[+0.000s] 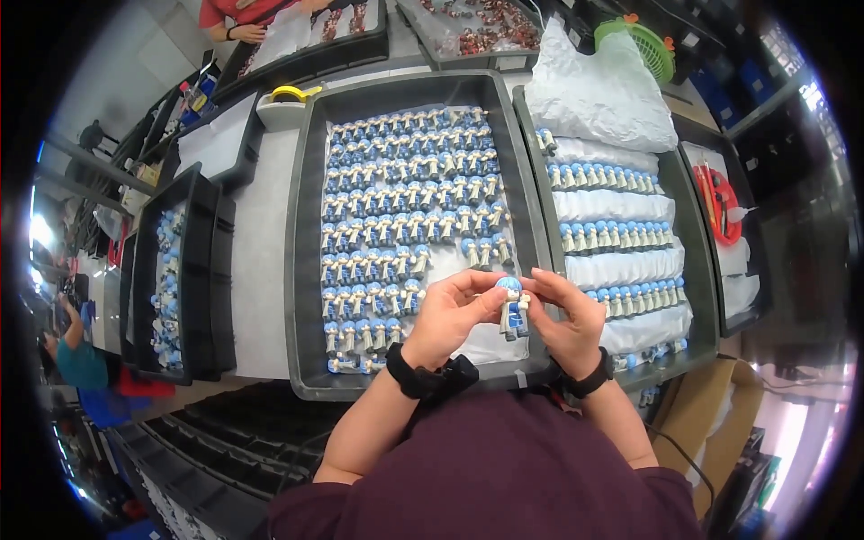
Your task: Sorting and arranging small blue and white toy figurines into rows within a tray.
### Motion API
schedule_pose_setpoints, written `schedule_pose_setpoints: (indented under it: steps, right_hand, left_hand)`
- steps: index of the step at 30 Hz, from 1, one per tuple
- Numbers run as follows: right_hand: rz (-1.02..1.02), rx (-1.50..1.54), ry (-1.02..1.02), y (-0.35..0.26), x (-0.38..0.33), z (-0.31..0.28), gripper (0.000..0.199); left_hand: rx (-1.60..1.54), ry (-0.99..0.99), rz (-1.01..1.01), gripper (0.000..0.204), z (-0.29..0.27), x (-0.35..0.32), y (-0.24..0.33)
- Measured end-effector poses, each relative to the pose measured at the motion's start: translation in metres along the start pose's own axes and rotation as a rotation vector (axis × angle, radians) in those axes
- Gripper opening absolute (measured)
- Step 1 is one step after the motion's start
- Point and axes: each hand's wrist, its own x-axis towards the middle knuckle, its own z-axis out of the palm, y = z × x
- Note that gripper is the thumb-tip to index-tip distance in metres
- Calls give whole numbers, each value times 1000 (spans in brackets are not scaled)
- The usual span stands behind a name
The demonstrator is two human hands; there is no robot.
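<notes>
A small figurine (514, 315) with blue hair and a blue and white outfit stands upright between my two hands. My left hand (453, 313) pinches it near the head with thumb and index finger. From the other side, the fingers of my right hand (571, 315) close on it. Beneath my hands lies a black tray (303, 225) lined with white sheet, where rows of similar blue and white figurines (405, 195) lie side by side. The near right part of that tray shows bare lining (495, 349), partly covered by my hands.
To the right, another tray (705, 270) holds figurine rows between strips of white wrapping. Beyond it lie red tools (720, 202). At left, a narrow bin (184, 297) contains loose blue pieces. Yellow tape (292, 93) sits behind. A person in red (247, 13) is at the far side.
</notes>
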Motion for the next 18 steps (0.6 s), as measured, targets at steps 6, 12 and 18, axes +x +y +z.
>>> schedule_pose_setpoints:
  steps: [6,12,18]
  right_hand:
    - [74,83,64,-5,-2,4,22]
    - [92,88,60,-5,-3,5,20]
    - [174,185,71,-6,-4,7,20]
  left_hand:
    - [4,-21,16,25,1,0,2]
    - [9,-28,22,25,-1,0,2]
    - [3,1,56,22,3,0,4]
